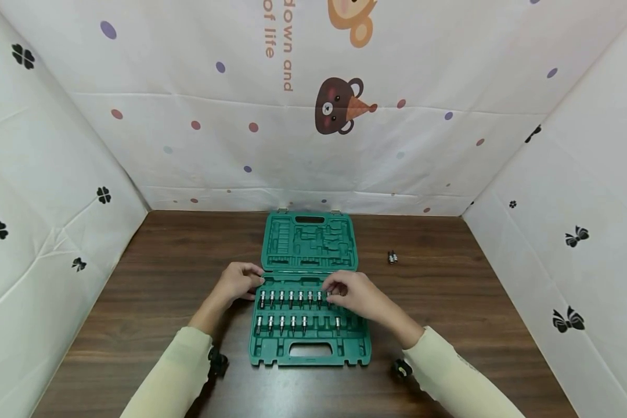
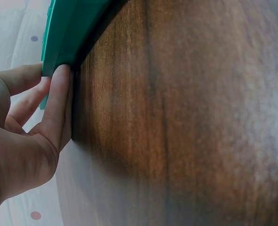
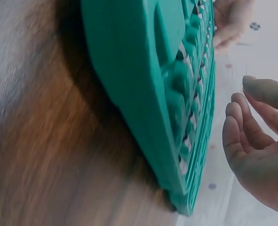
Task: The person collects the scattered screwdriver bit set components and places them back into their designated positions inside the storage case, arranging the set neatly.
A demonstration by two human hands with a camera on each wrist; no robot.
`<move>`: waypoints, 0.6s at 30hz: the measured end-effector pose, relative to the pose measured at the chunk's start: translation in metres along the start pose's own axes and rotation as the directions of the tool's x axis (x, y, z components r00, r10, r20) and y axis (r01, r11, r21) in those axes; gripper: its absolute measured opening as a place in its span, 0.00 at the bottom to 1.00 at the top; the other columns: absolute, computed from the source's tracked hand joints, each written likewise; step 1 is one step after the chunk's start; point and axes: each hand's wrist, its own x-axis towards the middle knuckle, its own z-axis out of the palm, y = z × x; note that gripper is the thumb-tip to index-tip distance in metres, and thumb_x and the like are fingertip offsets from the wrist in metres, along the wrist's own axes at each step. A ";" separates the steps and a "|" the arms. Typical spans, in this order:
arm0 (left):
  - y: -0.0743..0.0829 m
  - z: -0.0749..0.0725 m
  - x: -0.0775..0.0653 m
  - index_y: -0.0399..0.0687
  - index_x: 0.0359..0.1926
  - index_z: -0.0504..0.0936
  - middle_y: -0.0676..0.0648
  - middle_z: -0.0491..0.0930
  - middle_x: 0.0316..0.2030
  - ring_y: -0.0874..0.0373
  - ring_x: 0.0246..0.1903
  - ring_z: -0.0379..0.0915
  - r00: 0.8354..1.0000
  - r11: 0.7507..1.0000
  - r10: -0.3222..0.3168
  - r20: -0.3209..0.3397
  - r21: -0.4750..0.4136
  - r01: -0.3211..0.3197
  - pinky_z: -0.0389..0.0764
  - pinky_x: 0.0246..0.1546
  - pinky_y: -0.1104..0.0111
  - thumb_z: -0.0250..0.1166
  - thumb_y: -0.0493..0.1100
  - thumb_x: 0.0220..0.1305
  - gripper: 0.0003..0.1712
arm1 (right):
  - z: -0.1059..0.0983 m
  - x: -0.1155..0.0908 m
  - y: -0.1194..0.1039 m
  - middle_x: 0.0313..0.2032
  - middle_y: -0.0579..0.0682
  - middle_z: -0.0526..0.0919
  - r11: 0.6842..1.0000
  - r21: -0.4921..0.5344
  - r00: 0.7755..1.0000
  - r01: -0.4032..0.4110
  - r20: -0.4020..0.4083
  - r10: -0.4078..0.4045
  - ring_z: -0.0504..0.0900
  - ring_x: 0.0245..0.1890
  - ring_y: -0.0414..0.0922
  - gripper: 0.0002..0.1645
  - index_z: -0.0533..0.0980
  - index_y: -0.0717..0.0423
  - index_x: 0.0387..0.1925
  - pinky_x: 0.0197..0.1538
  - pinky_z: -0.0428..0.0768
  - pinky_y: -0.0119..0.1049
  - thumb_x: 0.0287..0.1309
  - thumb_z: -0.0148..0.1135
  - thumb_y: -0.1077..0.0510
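A green plastic tool case (image 1: pixel 324 351) lies unfolded on the table, its moulded lid (image 1: pixel 309 241) laid back toward the wall. Two rows of metal bit sockets (image 1: pixel 291 299) sit in the slots of the near half; the lower row has a gap before the lone socket (image 1: pixel 337 325) at its right. My left hand (image 1: pixel 238 280) grips the case's left edge near the hinge, thumb on top and fingers along the side. Over the right end of the upper row hovers my right hand (image 1: pixel 354 295), fingers loosely bent, with nothing visible between them in the right wrist view.
Small metal pieces (image 1: pixel 392 256) rest on the brown wooden table (image 1: pixel 423 249), right of the lid. White printed sheets (image 1: pixel 292 151) stand behind the table and along both sides. A dark wrist device (image 1: pixel 217 362) is on each forearm near the sleeve.
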 end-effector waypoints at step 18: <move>-0.001 0.000 0.001 0.39 0.55 0.85 0.36 0.81 0.55 0.51 0.42 0.83 1.000 1.000 0.005 0.004 -0.002 -0.005 0.90 0.35 0.59 0.64 0.36 0.73 0.13 | -0.027 -0.021 0.038 0.51 0.51 0.86 0.995 0.075 0.982 -0.061 -0.176 0.074 0.84 0.47 0.43 0.17 0.81 0.53 0.56 0.49 0.86 0.36 0.67 0.69 0.58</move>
